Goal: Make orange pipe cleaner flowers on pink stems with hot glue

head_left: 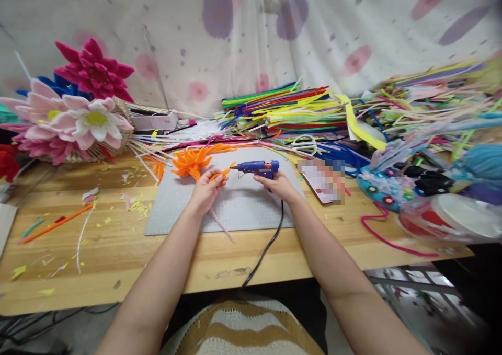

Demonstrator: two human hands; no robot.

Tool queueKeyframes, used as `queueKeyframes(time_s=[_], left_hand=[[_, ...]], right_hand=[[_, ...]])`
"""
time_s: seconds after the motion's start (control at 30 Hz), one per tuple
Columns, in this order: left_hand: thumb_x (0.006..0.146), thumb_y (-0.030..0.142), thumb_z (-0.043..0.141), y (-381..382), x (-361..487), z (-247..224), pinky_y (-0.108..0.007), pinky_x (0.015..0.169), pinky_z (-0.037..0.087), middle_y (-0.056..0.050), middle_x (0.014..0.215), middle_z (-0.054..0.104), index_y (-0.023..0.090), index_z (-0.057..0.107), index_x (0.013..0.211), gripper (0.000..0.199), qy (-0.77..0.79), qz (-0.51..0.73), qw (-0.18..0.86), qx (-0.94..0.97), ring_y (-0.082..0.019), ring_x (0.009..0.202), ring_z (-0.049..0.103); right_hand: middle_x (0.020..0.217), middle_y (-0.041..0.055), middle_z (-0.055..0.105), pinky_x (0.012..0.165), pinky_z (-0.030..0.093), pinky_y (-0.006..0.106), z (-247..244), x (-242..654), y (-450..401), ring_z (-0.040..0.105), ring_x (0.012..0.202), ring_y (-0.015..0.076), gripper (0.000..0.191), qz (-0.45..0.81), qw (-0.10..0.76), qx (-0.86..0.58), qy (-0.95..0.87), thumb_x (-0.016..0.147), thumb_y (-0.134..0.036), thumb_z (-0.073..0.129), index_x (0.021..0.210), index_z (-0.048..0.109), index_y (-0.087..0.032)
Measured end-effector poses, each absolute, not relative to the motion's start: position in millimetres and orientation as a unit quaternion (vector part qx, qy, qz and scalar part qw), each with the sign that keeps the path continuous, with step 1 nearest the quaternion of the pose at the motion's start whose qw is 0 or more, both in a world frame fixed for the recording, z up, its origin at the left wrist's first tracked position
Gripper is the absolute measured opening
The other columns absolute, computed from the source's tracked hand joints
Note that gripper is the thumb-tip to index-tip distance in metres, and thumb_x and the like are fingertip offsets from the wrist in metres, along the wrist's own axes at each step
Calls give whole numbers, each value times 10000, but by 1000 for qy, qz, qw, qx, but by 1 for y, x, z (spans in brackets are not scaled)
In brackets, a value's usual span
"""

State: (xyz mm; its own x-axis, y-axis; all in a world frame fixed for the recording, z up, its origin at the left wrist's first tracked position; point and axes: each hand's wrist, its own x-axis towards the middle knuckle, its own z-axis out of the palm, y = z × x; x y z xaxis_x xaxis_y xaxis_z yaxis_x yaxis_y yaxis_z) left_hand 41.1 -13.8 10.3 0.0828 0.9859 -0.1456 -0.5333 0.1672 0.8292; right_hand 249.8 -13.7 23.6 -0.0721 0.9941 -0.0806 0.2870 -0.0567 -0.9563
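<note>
In my left hand (206, 192), closed in a pinch, is an orange petal (223, 175) of the pipe-cleaner kind. An orange pipe-cleaner flower (191, 162) shows just behind that hand; whether the fingers also grip it I cannot tell. A pale pink stem (221, 224) hangs below the hand onto the grey cutting mat (168, 216). My right hand (277, 183) is wrapped round the handle of a blue hot glue gun (253, 165). The gun's nozzle points left and is at the orange petal's tip. Its black cord runs down over the table's front edge.
Bundles of coloured pipe cleaners (290, 109) lie along the back. Finished flowers (94, 119) stand at the left. White-handled scissors (305, 145), a phone (323, 182) and a plastic-wrapped tub (451, 216) are to the right. Scraps and an orange pipe cleaner (58, 223) lie at left.
</note>
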Motion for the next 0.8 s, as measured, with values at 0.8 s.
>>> queueKeyframes(time_s=[0.8], left_hand=[[526,189,777,-13,42,10,-186,625,451,1,643,641,133,565,771,329,373,578,657,309,-73,617,605]], right_hand=[[530,-51,461,480,307,231,23,251,-15,373,477,70,413,467,381,-549,-579,582,-506,675,786,608,-153]])
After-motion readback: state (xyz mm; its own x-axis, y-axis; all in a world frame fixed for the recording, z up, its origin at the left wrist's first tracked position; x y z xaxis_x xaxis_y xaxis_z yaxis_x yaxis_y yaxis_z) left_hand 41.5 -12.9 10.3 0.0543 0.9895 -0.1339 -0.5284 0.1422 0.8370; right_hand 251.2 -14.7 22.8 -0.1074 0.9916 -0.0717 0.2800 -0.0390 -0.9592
